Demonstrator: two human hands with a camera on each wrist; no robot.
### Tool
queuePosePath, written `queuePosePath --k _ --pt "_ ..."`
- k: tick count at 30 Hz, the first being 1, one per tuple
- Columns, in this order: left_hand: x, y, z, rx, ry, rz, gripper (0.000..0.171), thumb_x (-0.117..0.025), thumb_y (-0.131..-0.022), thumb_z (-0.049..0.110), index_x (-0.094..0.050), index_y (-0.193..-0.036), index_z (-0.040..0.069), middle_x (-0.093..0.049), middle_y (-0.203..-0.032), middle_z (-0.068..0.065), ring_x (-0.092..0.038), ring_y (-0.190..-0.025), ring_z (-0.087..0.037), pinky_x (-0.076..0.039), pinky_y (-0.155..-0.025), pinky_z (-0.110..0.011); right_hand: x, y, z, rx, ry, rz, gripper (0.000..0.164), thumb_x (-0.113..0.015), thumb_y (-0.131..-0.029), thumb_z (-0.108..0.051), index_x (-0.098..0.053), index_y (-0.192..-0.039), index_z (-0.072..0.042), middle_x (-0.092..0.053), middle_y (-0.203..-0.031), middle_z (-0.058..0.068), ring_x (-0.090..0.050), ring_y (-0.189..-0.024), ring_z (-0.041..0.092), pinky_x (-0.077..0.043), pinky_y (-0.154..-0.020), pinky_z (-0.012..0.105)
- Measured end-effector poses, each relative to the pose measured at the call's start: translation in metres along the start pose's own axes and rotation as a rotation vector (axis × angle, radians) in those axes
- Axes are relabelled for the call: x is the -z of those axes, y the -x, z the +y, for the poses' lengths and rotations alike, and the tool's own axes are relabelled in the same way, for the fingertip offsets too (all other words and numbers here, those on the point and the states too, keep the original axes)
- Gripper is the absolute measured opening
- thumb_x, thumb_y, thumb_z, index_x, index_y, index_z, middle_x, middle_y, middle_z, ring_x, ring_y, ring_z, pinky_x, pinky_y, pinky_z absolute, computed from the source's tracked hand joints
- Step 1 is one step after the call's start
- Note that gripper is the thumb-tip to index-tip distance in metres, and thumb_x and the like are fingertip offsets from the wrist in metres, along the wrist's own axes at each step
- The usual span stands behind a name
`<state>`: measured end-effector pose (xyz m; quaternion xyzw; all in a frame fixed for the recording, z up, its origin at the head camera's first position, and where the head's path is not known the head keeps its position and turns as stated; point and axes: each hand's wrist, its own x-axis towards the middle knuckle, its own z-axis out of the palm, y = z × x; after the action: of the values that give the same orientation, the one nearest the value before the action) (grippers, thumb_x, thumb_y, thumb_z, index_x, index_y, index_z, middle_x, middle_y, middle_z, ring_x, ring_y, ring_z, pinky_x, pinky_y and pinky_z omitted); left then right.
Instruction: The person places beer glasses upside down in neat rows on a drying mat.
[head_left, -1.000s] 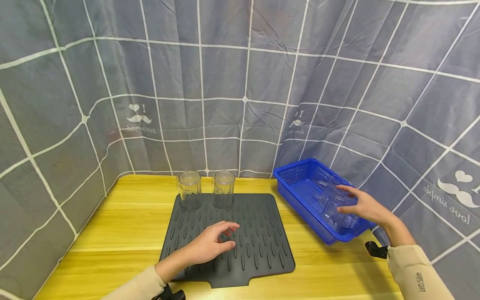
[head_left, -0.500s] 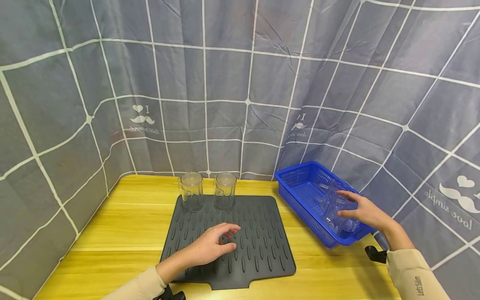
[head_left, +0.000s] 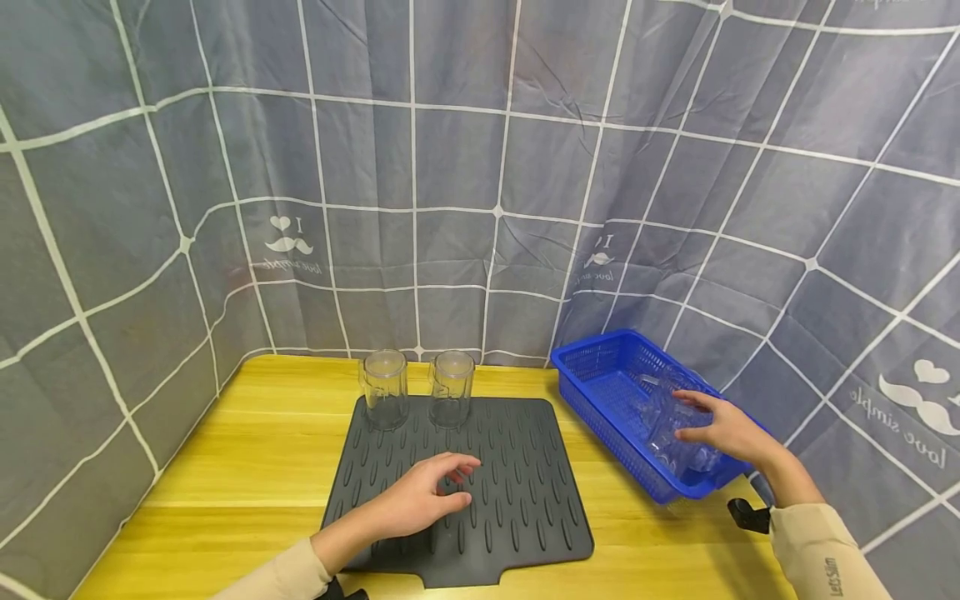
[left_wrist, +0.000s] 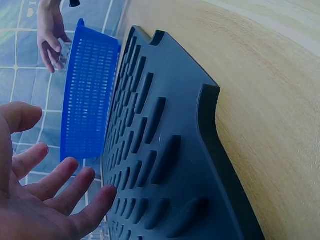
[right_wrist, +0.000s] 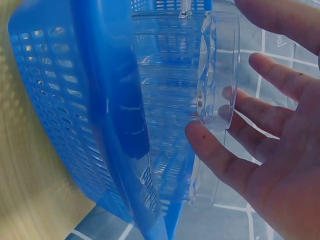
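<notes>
My right hand (head_left: 723, 427) is over the near end of a blue plastic basket (head_left: 600, 429), where several clear glass mugs (head_left: 660, 421) lie close together. In the right wrist view its loosely spread fingers (right_wrist: 215, 157) reach around the rim of a clear glass (right_wrist: 175, 65), with fingertips right at the glass and no firm grip showing. My left hand (head_left: 423, 496) hovers above the dark grey ridged drying mat (head_left: 525, 508). Its fingers are relaxed and hold nothing. At the mat's back left, two clear glass mugs (head_left: 386, 392) (head_left: 452, 392) stand side by side.
The yellow wood-grain table (head_left: 247, 467) runs beneath the mat and basket. A grey curtain (head_left: 450, 167) with white grid lines closes off the back and both sides, hanging close behind the basket. The basket stands angled at the right of the mat.
The head view has tilted up slightly, so the table, mat and basket sit a little lower in it. Both hands stay in nearly the same places and poses.
</notes>
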<state>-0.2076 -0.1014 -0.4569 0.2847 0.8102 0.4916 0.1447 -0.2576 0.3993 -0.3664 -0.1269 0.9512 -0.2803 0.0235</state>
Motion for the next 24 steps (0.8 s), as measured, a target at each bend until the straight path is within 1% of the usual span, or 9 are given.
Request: queuePosePath --k 6,10,13,17,21,24 --pt "-0.0012 0.0006 -0.0005 -0.002 0.0 -0.005 0.043 -0.063 -0.1 0.033 -0.053 -0.142 0.025 -0.057 -0.136 -0.01 -0.055 -0.121 -0.033 -0.053 -0.088 -0.035 -0.0034 -0.0002 -0.0013 0.003 -0.002 0.016 0.072 -0.08 -0.086 -0.02 -0.047 -0.147 0.001 -0.051 -0.143 0.032 -0.046 -0.13 0.054 -0.045 -0.097 0.063" --pt "-0.0009 0.0009 0.0005 0.0 -0.005 -0.005 0.043 -0.063 -0.1 0.033 -0.053 -0.141 0.025 -0.057 -0.135 -0.009 -0.055 -0.12 -0.032 -0.053 -0.087 -0.035 -0.0045 -0.002 -0.001 -0.004 0.0 0.025 0.072 -0.081 -0.086 -0.02 -0.048 -0.146 0.001 -0.051 -0.141 0.034 -0.051 -0.124 0.055 -0.052 -0.09 0.058" --pt "-0.0005 0.0015 0.0007 0.002 -0.012 -0.005 0.043 -0.064 -0.1 0.033 -0.054 -0.141 0.025 -0.058 -0.133 -0.005 -0.056 -0.12 -0.032 -0.053 -0.087 -0.035 -0.0056 -0.0033 0.0 -0.016 0.006 0.027 0.072 -0.081 -0.085 -0.02 -0.049 -0.145 0.002 -0.051 -0.141 0.035 -0.054 -0.12 0.055 -0.055 -0.085 0.054" --pt "-0.0002 0.0021 0.0006 0.003 -0.016 -0.003 0.043 -0.064 -0.1 0.033 -0.054 -0.141 0.024 -0.058 -0.131 0.0 -0.056 -0.121 -0.033 -0.052 -0.088 -0.035 -0.0067 -0.0046 0.0006 -0.018 0.019 0.031 0.072 -0.082 -0.084 -0.021 -0.049 -0.144 0.002 -0.051 -0.141 0.035 -0.055 -0.119 0.055 -0.055 -0.085 0.054" --pt "0.0003 0.0019 0.0016 0.003 -0.015 -0.004 0.043 -0.064 -0.1 0.033 -0.054 -0.141 0.024 -0.058 -0.132 -0.001 -0.056 -0.121 -0.032 -0.053 -0.088 -0.036 -0.0072 -0.005 0.0012 -0.031 0.03 0.033 0.071 -0.082 -0.084 -0.022 -0.05 -0.145 -0.001 -0.051 -0.142 0.033 -0.055 -0.121 0.054 -0.056 -0.085 0.054" --pt "0.001 0.0015 0.0026 0.002 -0.017 -0.01 0.043 -0.063 -0.1 0.034 -0.054 -0.141 0.025 -0.058 -0.132 -0.001 -0.056 -0.121 -0.031 -0.053 -0.089 -0.036 -0.0069 -0.0039 0.002 -0.041 0.046 0.043 0.07 -0.082 -0.084 -0.024 -0.052 -0.144 -0.003 -0.052 -0.141 0.031 -0.055 -0.121 0.052 -0.056 -0.082 0.051"
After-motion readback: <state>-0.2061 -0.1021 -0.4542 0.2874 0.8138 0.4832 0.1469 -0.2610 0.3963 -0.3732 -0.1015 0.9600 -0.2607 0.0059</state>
